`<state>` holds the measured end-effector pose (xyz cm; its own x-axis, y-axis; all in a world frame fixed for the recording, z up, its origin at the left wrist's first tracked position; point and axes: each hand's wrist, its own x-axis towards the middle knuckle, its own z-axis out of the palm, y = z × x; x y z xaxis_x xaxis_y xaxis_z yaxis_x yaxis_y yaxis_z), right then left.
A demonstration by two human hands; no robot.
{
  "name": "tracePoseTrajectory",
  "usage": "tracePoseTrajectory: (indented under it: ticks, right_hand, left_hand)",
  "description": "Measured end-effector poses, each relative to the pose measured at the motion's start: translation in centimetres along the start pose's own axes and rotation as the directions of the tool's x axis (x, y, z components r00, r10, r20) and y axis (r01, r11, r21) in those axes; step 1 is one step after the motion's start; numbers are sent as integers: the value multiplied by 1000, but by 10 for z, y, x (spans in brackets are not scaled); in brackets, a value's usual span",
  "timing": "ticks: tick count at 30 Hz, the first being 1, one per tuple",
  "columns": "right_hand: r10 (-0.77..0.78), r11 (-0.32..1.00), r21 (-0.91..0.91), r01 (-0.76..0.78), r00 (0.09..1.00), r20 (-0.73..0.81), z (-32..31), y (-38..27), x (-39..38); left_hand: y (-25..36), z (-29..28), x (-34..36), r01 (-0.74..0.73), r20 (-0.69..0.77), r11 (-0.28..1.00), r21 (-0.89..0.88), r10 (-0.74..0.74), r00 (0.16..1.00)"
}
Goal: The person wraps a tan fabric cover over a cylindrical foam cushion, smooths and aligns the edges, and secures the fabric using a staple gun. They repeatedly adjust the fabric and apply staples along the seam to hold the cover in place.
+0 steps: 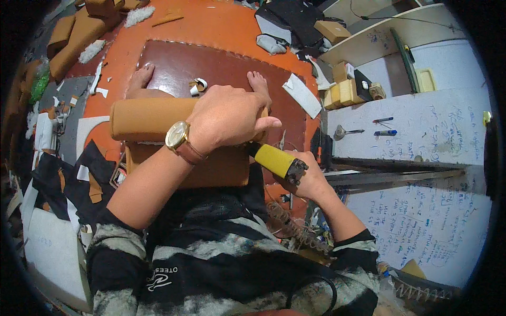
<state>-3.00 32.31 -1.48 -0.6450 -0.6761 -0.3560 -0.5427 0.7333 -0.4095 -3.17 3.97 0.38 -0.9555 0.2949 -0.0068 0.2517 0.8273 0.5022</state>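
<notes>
A tan upholstered padded piece (153, 117) lies across my lap, with a second tan padded part (211, 166) below it on the near side. My left hand (232, 118) grips the right end of the upper piece. Its fingers bend over the far side, partly hidden, and the thumb points right. In my right hand (308, 176) is a yellow and black staple gun (274, 160), its nose hidden under my left hand at the padding's right end. The grip and most of the right fingers are out of sight behind the yellow body.
A coiled hose (298, 231) hangs beside my right arm. At right stands a white shelf unit (411, 126) with handwriting, pens and foam blocks. A tape roll (197, 87) and a white strip (302, 95) lie on the red-brown mat. Black fabric scraps (97, 176) lie at left.
</notes>
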Motion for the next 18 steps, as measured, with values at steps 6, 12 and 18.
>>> tracePoseTrajectory:
  ticks: [6, 12, 18]
  right_hand:
    - [28, 848, 525, 73, 983, -183, 20, 18, -20]
    - [476, 399, 910, -111, 873, -102, 77, 37, -54]
    - [589, 54, 992, -113, 806, 60, 229, 142, -61]
  left_hand:
    - [-5, 9, -2, -52, -237, 990, -132, 20, 971]
    - [-42, -13, -55, 97, -262, 995, -11, -97, 960]
    - [-75, -44, -109, 459, -253, 855, -241, -512, 821]
